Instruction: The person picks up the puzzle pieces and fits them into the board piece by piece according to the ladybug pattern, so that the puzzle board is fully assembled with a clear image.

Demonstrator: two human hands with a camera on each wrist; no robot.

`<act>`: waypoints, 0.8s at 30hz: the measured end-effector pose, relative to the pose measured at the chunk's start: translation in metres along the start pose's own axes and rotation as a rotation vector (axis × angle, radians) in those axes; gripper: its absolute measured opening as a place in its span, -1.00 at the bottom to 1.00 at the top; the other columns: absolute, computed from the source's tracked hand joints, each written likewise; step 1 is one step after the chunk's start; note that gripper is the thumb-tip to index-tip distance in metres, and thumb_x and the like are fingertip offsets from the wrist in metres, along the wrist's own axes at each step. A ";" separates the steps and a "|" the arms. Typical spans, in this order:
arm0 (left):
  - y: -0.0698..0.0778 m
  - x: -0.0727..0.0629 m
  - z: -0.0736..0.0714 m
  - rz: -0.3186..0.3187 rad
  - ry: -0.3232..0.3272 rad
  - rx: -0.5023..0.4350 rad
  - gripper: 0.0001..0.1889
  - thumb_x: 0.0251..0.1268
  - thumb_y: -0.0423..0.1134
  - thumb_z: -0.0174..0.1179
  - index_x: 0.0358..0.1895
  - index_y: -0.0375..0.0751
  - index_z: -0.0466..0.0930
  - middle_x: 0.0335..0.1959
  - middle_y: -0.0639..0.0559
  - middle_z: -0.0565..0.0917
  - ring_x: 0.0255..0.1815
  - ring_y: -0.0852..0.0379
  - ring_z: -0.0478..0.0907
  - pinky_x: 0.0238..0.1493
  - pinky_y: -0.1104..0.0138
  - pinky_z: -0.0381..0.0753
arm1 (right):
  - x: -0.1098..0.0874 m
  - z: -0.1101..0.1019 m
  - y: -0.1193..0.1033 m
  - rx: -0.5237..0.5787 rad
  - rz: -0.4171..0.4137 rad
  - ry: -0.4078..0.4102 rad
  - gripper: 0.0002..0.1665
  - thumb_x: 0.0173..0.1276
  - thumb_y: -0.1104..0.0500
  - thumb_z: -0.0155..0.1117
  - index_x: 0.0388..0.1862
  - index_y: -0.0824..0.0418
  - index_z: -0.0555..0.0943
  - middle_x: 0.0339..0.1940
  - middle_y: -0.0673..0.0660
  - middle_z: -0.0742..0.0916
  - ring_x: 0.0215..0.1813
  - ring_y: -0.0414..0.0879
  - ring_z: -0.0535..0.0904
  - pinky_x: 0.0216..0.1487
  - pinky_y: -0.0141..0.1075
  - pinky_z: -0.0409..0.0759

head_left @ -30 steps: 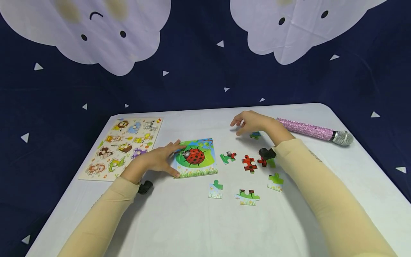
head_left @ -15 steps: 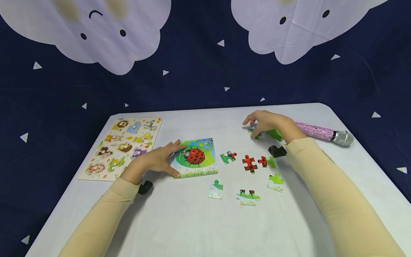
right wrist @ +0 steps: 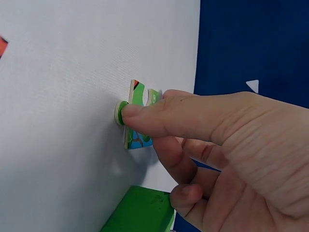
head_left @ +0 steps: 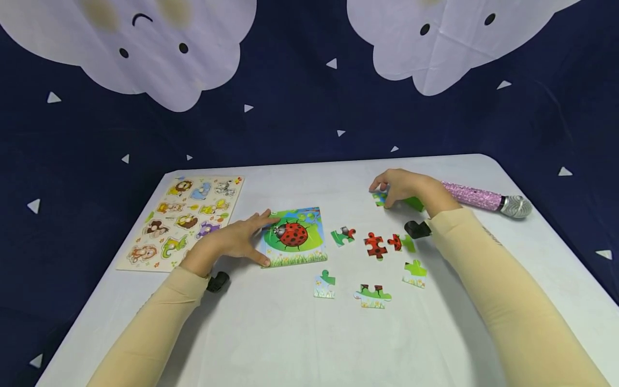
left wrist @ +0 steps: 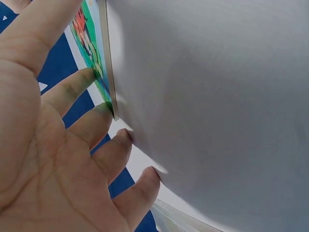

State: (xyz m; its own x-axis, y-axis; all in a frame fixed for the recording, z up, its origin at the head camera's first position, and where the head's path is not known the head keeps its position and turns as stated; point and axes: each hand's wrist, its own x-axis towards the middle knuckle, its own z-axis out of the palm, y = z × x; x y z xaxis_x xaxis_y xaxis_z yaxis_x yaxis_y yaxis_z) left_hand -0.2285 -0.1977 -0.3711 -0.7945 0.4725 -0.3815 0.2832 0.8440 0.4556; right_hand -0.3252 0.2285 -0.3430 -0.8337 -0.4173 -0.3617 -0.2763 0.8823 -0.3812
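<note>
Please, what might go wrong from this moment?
The right hand pinches the flat blue-and-green jigsaw piece near an edge, so it might slip.

The green box-shaped object lies close to that hand and could be nudged.

The black wrist camera is near the red-and-green jigsaw piece; pulling back the arm may brush it.

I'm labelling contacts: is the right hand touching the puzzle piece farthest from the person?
Touching. The right wrist view shows the right hand with its thumb lying across the puzzle piece.
</note>
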 end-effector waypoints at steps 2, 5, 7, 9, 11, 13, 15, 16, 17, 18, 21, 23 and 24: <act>0.000 0.000 0.000 -0.001 -0.001 -0.003 0.22 0.08 0.06 0.67 0.77 0.09 0.08 0.84 -0.10 -0.17 0.82 -0.36 -0.27 0.69 -0.47 -0.12 | 0.000 0.001 -0.001 -0.002 0.008 0.001 -0.29 0.20 0.39 0.51 0.39 0.19 0.65 0.37 0.41 0.65 0.33 0.27 0.55 0.43 0.23 0.54; 0.000 0.000 0.000 0.003 -0.002 -0.004 0.22 0.08 0.06 0.67 0.77 0.08 0.08 0.84 -0.12 -0.17 0.82 -0.36 -0.27 0.69 -0.46 -0.12 | 0.001 0.002 -0.002 -0.001 0.014 0.003 -0.30 0.19 0.40 0.51 0.36 0.18 0.67 0.35 0.39 0.66 0.28 0.23 0.56 0.39 0.19 0.57; 0.000 0.000 0.000 0.004 -0.002 -0.003 0.22 0.08 0.06 0.67 0.77 0.07 0.08 0.84 -0.14 -0.17 0.82 -0.37 -0.26 0.68 -0.47 -0.13 | 0.002 0.003 -0.003 0.002 0.011 0.006 -0.33 0.20 0.41 0.50 0.34 0.18 0.69 0.33 0.38 0.67 0.26 0.21 0.57 0.38 0.17 0.57; 0.000 0.000 0.000 0.001 -0.003 -0.002 0.21 0.08 0.06 0.67 0.77 0.06 0.08 0.84 -0.14 -0.17 0.82 -0.38 -0.26 0.67 -0.49 -0.14 | 0.003 0.003 -0.003 0.002 0.006 0.011 -0.35 0.22 0.40 0.50 0.33 0.18 0.70 0.31 0.37 0.68 0.23 0.19 0.57 0.36 0.15 0.58; 0.000 0.000 0.000 -0.006 -0.004 -0.002 0.21 0.08 0.06 0.67 0.77 0.07 0.08 0.84 -0.13 -0.17 0.82 -0.37 -0.26 0.67 -0.49 -0.14 | 0.004 0.004 -0.003 0.005 0.000 0.014 -0.37 0.23 0.40 0.50 0.32 0.19 0.70 0.29 0.36 0.69 0.20 0.18 0.57 0.33 0.13 0.59; 0.001 0.000 -0.001 -0.006 -0.005 -0.002 0.21 0.08 0.06 0.67 0.77 0.07 0.08 0.84 -0.12 -0.17 0.82 -0.36 -0.26 0.68 -0.47 -0.12 | 0.004 0.004 -0.003 0.011 0.001 0.017 -0.39 0.24 0.40 0.50 0.31 0.19 0.71 0.26 0.34 0.69 0.17 0.15 0.56 0.30 0.09 0.58; 0.001 0.000 -0.001 -0.005 -0.006 -0.006 0.21 0.08 0.05 0.67 0.77 0.07 0.08 0.84 -0.11 -0.17 0.83 -0.34 -0.27 0.70 -0.44 -0.11 | 0.004 0.004 -0.002 0.012 -0.003 0.018 -0.39 0.24 0.40 0.50 0.31 0.20 0.71 0.25 0.34 0.69 0.13 0.14 0.56 0.27 0.07 0.58; 0.001 0.001 -0.001 -0.005 -0.008 -0.009 0.21 0.08 0.05 0.67 0.77 0.07 0.08 0.84 -0.10 -0.18 0.83 -0.33 -0.28 0.71 -0.42 -0.11 | 0.004 0.004 -0.002 0.013 -0.005 0.019 -0.39 0.24 0.39 0.50 0.30 0.21 0.71 0.24 0.33 0.69 0.12 0.14 0.56 0.26 0.06 0.58; 0.001 0.001 -0.001 -0.004 -0.009 -0.010 0.22 0.08 0.05 0.68 0.77 0.07 0.08 0.84 -0.11 -0.18 0.83 -0.33 -0.28 0.71 -0.42 -0.12 | 0.004 0.005 -0.001 0.011 -0.006 0.019 -0.40 0.24 0.39 0.50 0.30 0.20 0.71 0.23 0.33 0.69 0.12 0.13 0.56 0.26 0.05 0.58; 0.000 0.001 -0.001 -0.003 -0.010 -0.009 0.22 0.07 0.05 0.68 0.77 0.07 0.08 0.84 -0.11 -0.18 0.83 -0.32 -0.28 0.71 -0.42 -0.12 | 0.003 0.005 -0.001 0.011 -0.008 0.018 -0.40 0.24 0.38 0.51 0.30 0.20 0.71 0.23 0.32 0.69 0.11 0.13 0.56 0.25 0.05 0.58; -0.001 0.003 -0.001 -0.005 -0.012 -0.012 0.23 0.07 0.04 0.68 0.77 0.07 0.07 0.84 -0.11 -0.19 0.83 -0.33 -0.29 0.70 -0.45 -0.15 | 0.000 0.004 -0.001 0.005 -0.017 0.013 -0.40 0.25 0.36 0.51 0.31 0.20 0.71 0.22 0.32 0.69 0.10 0.13 0.55 0.24 0.06 0.57; -0.002 0.003 -0.001 -0.004 -0.011 -0.011 0.23 0.07 0.04 0.68 0.77 0.07 0.07 0.84 -0.12 -0.19 0.83 -0.33 -0.29 0.69 -0.46 -0.16 | -0.002 0.002 -0.001 -0.005 -0.020 0.013 -0.38 0.22 0.35 0.52 0.31 0.19 0.70 0.23 0.33 0.69 0.14 0.15 0.57 0.28 0.09 0.57; -0.002 0.003 -0.001 -0.005 -0.011 -0.016 0.23 0.07 0.03 0.68 0.77 0.07 0.07 0.84 -0.11 -0.19 0.83 -0.32 -0.30 0.70 -0.45 -0.17 | -0.003 0.002 0.000 -0.009 -0.022 0.012 -0.37 0.21 0.35 0.53 0.31 0.19 0.70 0.23 0.34 0.70 0.16 0.17 0.57 0.31 0.11 0.57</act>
State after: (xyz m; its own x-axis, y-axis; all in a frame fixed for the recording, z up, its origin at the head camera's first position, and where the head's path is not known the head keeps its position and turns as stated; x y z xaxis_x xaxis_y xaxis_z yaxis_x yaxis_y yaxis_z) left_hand -0.2320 -0.1980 -0.3728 -0.7899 0.4711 -0.3926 0.2703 0.8421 0.4667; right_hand -0.3220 0.2294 -0.3437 -0.8331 -0.4340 -0.3429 -0.2986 0.8747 -0.3816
